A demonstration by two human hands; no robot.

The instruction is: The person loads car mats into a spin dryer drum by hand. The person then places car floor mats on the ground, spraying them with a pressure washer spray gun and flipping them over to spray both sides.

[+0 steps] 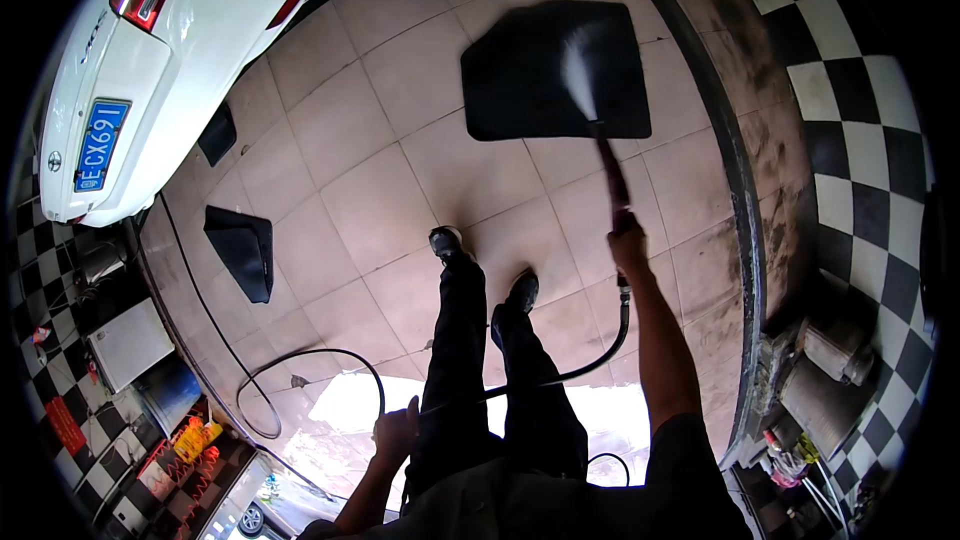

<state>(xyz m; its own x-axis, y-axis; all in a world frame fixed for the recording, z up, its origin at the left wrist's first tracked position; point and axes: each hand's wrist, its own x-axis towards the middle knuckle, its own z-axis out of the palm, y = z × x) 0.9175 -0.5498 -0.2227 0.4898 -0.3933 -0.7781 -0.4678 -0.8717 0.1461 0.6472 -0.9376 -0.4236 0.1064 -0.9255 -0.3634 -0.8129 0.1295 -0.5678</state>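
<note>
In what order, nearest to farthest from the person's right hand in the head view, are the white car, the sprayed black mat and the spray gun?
1. Spray gun: gripped in the right hand.
2. Black mat: flat on the floor ahead.
3. White car: far left.

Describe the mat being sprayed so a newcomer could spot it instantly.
From the white car at upper left, look right across the tiled floor to the spray gun in the right hand. Under its white spray lies a flat black floor mat with a slanted corner. It looks larger than the dark mats near the car, and alone is being sprayed.
</note>
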